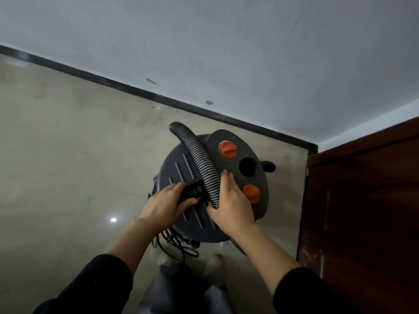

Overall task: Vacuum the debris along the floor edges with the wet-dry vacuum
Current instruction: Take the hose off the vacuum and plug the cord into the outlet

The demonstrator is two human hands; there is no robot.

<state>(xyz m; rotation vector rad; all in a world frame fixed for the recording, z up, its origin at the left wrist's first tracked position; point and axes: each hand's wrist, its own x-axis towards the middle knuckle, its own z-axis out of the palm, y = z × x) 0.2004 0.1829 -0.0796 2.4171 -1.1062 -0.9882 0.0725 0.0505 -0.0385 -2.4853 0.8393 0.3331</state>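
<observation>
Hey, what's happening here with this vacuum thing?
A person stands over a grey wet-dry vacuum near the wall corner. Their left hand grips a black part at the middle of its lid, and their right hand holds the ribbed hose lying across the top. A black cord hangs loose beside it. Specks of debris lie by the baseboard; vacuuming has not started.

No text, label, brand or number can be read on anything here.

A pale grey wall [226, 41] meets a black baseboard [136, 90]; a dark reddish-brown wooden door [362, 200] stands at right.
</observation>
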